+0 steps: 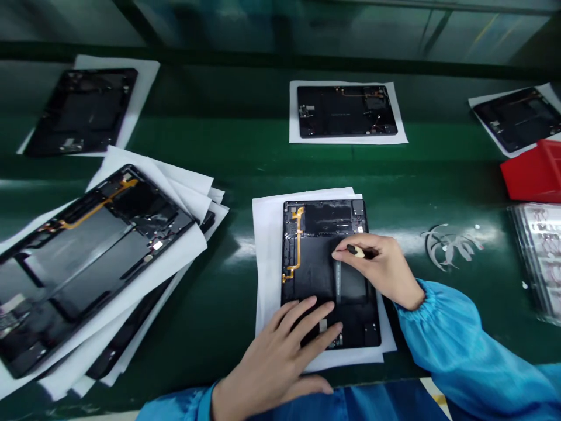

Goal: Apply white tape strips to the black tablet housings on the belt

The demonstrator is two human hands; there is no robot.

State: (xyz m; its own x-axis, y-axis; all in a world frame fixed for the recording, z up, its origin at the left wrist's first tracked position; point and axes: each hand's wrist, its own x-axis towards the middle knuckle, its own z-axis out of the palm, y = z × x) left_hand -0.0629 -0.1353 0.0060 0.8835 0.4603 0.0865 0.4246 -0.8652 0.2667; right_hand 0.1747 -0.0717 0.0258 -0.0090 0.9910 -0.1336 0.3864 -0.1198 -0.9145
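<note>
An opened tablet lies on white paper sheets in front of me, its black inside facing up and an orange flex cable along its left side. My right hand is closed in a pinch around a small black-and-cream tool, mostly hidden by the fingers. Its fingertips are at the upper end of a thin grey strip inside the tablet; whether they grip the strip I cannot tell. My left hand rests with spread fingers over the tablet's lower left part.
A stack of opened tablets interleaved with paper lies at left. Further tablets on paper sit at back left, back centre and back right. At right are curled pale strips, a red bin and clear trays.
</note>
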